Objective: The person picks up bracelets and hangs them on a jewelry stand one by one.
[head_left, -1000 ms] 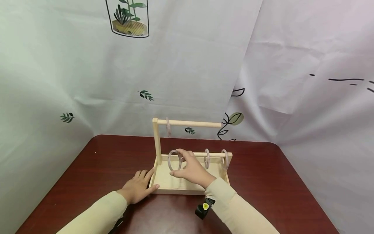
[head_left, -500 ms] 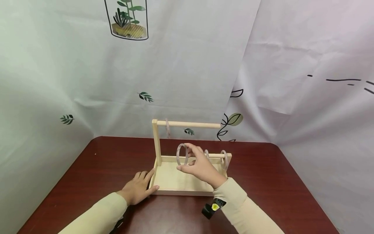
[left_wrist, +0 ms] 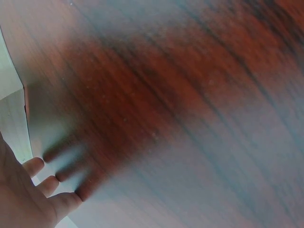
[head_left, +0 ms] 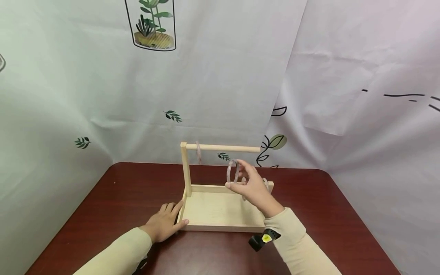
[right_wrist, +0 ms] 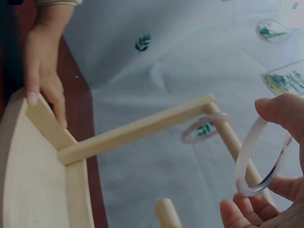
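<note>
My right hand [head_left: 253, 187] pinches a pale translucent bangle [head_left: 228, 173] between thumb and fingers, holding it upright above a wooden bangle stand. In the right wrist view the held bangle [right_wrist: 242, 166] overlaps the upper bar [right_wrist: 230, 135]. My left hand [head_left: 163, 223] rests at the left side of the stand's tray [head_left: 220, 228], thumb near its front corner. The left wrist view shows the fingers of that hand [left_wrist: 19, 190] loosely bent by the tray edge. Another bangle [head_left: 198, 154] hangs near the post end of the upper bar. Two more bangles hang on the lower bar, partly hidden by my right hand.
The stand's tall post [head_left: 186, 170] rises at the tray's back left. The upper bar's right end is free, while a short post [head_left: 270, 186] stands at the right. A dark red wooden table [head_left: 130, 191] lies beneath, with a printed white cloth [head_left: 220, 76] behind.
My right hand has moved up and to the right with the bangle, from low over the tray to a height between the two bars. My left hand has stayed at the tray's left side.
</note>
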The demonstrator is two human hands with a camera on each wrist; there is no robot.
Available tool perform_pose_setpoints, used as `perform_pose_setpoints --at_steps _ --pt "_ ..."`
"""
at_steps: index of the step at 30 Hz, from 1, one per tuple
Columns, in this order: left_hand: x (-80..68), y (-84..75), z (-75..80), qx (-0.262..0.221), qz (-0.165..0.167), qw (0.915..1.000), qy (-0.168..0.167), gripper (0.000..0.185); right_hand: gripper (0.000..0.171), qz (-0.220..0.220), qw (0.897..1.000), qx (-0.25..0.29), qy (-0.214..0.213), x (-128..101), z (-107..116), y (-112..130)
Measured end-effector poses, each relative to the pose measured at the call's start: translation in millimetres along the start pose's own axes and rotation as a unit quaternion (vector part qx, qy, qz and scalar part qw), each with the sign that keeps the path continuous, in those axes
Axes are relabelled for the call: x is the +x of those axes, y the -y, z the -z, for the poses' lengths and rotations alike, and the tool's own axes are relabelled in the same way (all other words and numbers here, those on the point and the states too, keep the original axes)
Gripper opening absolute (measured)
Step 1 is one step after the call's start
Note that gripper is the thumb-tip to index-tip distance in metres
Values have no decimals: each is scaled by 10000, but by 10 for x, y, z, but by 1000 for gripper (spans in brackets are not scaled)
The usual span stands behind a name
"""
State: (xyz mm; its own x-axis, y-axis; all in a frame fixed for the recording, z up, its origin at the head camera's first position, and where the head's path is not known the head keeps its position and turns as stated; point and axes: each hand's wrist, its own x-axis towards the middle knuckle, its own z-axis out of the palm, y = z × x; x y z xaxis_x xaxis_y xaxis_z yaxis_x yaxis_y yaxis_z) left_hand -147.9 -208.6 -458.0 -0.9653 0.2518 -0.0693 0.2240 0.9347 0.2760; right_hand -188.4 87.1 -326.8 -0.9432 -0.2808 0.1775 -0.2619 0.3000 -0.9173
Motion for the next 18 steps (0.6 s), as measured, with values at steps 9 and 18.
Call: perform_pose_setpoints --at_steps 9,18 --pt "1 19 -34 12 -35 9999 -130 77 81 -45 9997 -88 -223 14 174 18" --pt "16 17 -26 85 -59 9999 -73 78 81 -336 9967 156 -728 25 313 5"
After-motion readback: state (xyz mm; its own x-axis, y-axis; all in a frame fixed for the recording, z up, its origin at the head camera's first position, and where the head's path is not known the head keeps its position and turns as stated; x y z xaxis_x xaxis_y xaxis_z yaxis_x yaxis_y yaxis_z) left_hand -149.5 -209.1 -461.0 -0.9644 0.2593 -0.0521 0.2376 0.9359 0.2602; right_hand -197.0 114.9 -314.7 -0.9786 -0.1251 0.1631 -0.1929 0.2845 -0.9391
